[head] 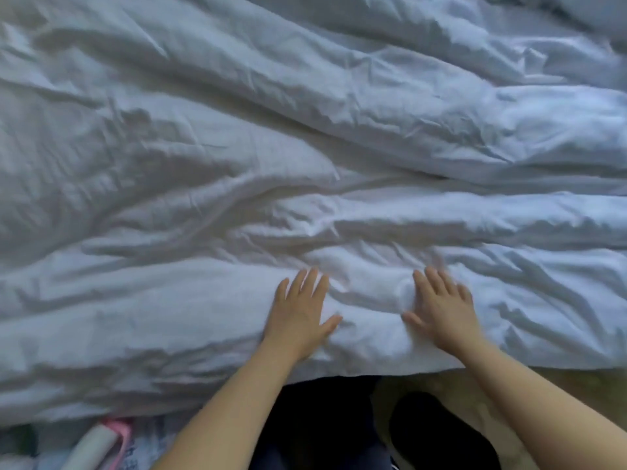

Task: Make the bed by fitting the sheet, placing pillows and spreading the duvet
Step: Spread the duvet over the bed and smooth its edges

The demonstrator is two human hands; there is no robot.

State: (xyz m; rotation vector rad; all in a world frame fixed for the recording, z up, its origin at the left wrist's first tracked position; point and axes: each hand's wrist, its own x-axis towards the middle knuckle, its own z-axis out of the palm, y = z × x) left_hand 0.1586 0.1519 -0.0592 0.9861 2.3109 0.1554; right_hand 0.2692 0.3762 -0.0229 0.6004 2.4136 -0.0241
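A white, heavily wrinkled duvet [305,147] covers the whole bed and fills most of the head view. Its near edge runs along the bottom of the bed in front of me. My left hand [300,312] lies flat on the duvet near that edge, fingers straight and spread. My right hand [441,307] lies flat beside it, about a hand's width to the right, fingers also straight. Both palms press on the fabric. No pillows or fitted sheet show in this view.
At the bottom left, below the duvet's edge, lies a white and pink roller-like object [98,442] on patterned cloth. My dark trousers [315,429] and a strip of tan floor [576,385] show under the bed's near edge.
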